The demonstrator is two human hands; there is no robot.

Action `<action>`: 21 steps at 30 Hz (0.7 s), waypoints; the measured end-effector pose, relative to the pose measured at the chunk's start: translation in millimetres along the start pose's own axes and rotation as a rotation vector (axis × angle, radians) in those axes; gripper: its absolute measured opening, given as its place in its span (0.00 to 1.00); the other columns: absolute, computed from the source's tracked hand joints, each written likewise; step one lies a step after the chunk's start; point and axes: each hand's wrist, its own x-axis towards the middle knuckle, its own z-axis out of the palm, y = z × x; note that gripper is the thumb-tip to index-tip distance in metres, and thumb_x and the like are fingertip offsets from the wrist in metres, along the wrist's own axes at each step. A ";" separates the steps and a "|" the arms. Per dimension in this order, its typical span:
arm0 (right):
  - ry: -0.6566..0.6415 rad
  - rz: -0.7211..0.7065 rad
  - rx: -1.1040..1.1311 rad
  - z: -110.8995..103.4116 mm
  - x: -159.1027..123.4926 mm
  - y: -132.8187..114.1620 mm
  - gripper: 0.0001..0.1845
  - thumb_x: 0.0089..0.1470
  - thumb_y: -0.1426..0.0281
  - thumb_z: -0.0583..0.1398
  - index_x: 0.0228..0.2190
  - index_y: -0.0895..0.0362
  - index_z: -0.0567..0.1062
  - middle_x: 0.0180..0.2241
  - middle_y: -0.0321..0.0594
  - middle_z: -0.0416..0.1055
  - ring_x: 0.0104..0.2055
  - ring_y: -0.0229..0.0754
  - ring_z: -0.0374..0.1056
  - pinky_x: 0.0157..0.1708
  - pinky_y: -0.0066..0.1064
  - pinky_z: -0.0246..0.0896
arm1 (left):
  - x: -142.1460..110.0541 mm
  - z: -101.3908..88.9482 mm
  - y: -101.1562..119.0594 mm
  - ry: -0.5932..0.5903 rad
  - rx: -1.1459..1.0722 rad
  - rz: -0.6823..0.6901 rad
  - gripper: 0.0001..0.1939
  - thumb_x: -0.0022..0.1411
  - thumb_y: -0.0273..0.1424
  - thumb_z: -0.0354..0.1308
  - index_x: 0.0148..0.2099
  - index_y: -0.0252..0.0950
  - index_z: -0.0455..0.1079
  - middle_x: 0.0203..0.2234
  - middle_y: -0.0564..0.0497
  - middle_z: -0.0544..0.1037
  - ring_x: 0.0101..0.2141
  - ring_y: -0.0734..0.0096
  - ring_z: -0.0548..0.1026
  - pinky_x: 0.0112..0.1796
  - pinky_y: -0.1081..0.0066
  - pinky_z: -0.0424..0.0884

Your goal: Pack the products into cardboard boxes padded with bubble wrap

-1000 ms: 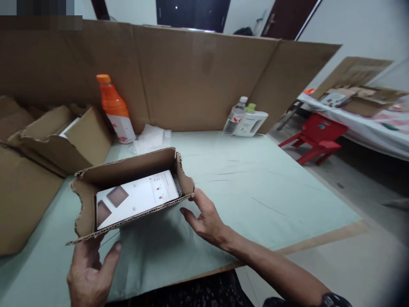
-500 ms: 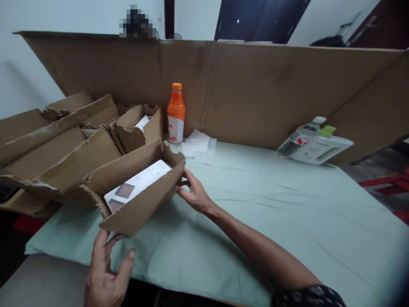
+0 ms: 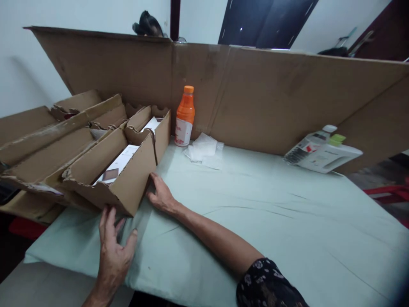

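Observation:
A narrow open-topped cardboard box [image 3: 132, 181] stands on the cloth at the left, against the other boxes. Inside it lies a white printed carton [image 3: 123, 161] with brown squares on its face. My left hand [image 3: 115, 245] is open, fingers spread, with its fingertips at the box's near end. Beside the box's right wall, low by the cloth, is my right hand [image 3: 162, 195], its thumb and fingers apart and the fingertips against or very close to the cardboard. Neither hand is wrapped round the box.
More cardboard boxes [image 3: 47, 147] fill the left side. Behind stand an orange bottle [image 3: 184, 117] and some clear plastic bags [image 3: 204, 149]. A clear bottle [image 3: 308, 147] and a white jug [image 3: 335, 157] are at the right. A cardboard screen [image 3: 262, 94] borders the back; a person's head shows above it.
The box with the white carton has moved left and down, from tilted between my hands to standing against the other boxes. My view has turned left.

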 end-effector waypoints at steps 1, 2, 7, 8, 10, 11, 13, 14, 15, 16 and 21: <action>-0.005 -0.013 -0.016 0.2 -2.7 1.5 0.45 0.48 0.76 0.61 0.66 0.62 0.58 0.68 0.58 0.57 0.71 0.55 0.53 0.71 0.50 0.48 | -0.5 -0.3 -3.9 -0.006 -0.017 -0.026 0.43 0.58 0.37 0.66 0.72 0.45 0.55 0.72 0.38 0.52 0.63 0.47 0.67 0.59 0.50 0.71; -0.001 -0.026 -0.027 -0.1 -5.5 2.4 0.43 0.48 0.76 0.60 0.65 0.61 0.60 0.68 0.57 0.58 0.71 0.53 0.54 0.72 0.48 0.48 | -1.2 -1.1 -7.3 -0.009 -0.035 -0.061 0.43 0.58 0.38 0.66 0.72 0.45 0.55 0.71 0.38 0.53 0.62 0.47 0.70 0.59 0.50 0.71; 0.020 -0.077 -0.039 -4.1 -15.3 2.0 0.34 0.51 0.76 0.57 0.60 0.60 0.67 0.64 0.54 0.65 0.68 0.50 0.60 0.69 0.44 0.53 | -5.4 -5.1 -14.5 -0.003 -0.131 -0.285 0.41 0.58 0.42 0.64 0.71 0.43 0.55 0.66 0.37 0.64 0.55 0.50 0.75 0.57 0.48 0.72; 0.018 -0.084 -0.041 -5.0 -16.1 1.5 0.33 0.51 0.75 0.57 0.60 0.60 0.67 0.63 0.53 0.66 0.67 0.50 0.61 0.69 0.45 0.54 | -5.8 -5.0 -14.3 -0.001 -0.149 -0.312 0.41 0.58 0.42 0.64 0.70 0.43 0.56 0.65 0.37 0.65 0.55 0.50 0.75 0.57 0.48 0.72; 0.022 -0.095 -0.035 -6.8 -16.9 0.2 0.31 0.51 0.75 0.57 0.58 0.59 0.69 0.63 0.52 0.67 0.66 0.49 0.62 0.68 0.45 0.55 | -6.2 -4.1 -13.4 0.006 -0.183 -0.338 0.40 0.58 0.42 0.65 0.69 0.43 0.57 0.64 0.38 0.65 0.57 0.51 0.73 0.58 0.49 0.71; 0.029 -0.101 -0.025 -7.7 -17.2 -0.4 0.30 0.51 0.75 0.57 0.57 0.58 0.70 0.62 0.52 0.68 0.65 0.49 0.63 0.67 0.45 0.57 | -6.1 -3.5 -13.0 0.010 -0.197 -0.344 0.40 0.58 0.42 0.65 0.69 0.43 0.57 0.64 0.38 0.66 0.57 0.51 0.73 0.58 0.50 0.70; 0.045 -0.114 0.005 -9.2 -17.6 -1.8 0.26 0.52 0.76 0.57 0.54 0.59 0.72 0.59 0.52 0.70 0.63 0.49 0.66 0.65 0.44 0.60 | -5.9 -2.3 -12.7 0.017 -0.210 -0.352 0.39 0.59 0.42 0.64 0.69 0.42 0.57 0.64 0.37 0.66 0.57 0.52 0.73 0.58 0.51 0.71; 0.053 -0.116 0.019 -9.9 -17.9 -2.5 0.24 0.52 0.76 0.56 0.51 0.59 0.74 0.57 0.52 0.71 0.61 0.48 0.67 0.64 0.44 0.61 | -5.7 -1.8 -12.8 0.019 -0.209 -0.353 0.39 0.59 0.42 0.64 0.69 0.41 0.57 0.63 0.37 0.67 0.56 0.53 0.73 0.57 0.52 0.71; 0.060 -0.113 0.030 -10.5 -18.1 -3.2 0.22 0.52 0.76 0.56 0.49 0.58 0.75 0.55 0.51 0.72 0.60 0.48 0.68 0.63 0.43 0.63 | -5.6 -1.4 -13.0 0.022 -0.205 -0.351 0.39 0.60 0.42 0.64 0.69 0.41 0.57 0.63 0.37 0.67 0.55 0.54 0.74 0.56 0.53 0.72; 0.066 -0.104 0.038 -11.0 -18.3 -3.8 0.20 0.52 0.77 0.56 0.47 0.58 0.76 0.54 0.50 0.73 0.59 0.48 0.69 0.62 0.43 0.64 | -5.4 -1.0 -13.4 0.024 -0.198 -0.345 0.38 0.60 0.42 0.63 0.69 0.40 0.57 0.63 0.36 0.67 0.54 0.54 0.75 0.55 0.54 0.73; 0.076 -0.073 0.075 -11.6 -17.0 -5.3 0.16 0.51 0.79 0.56 0.39 0.55 0.77 0.50 0.46 0.75 0.55 0.45 0.72 0.59 0.41 0.66 | -4.1 -0.2 -16.8 0.023 -0.150 -0.297 0.36 0.61 0.42 0.62 0.68 0.39 0.59 0.61 0.36 0.68 0.53 0.55 0.75 0.54 0.56 0.73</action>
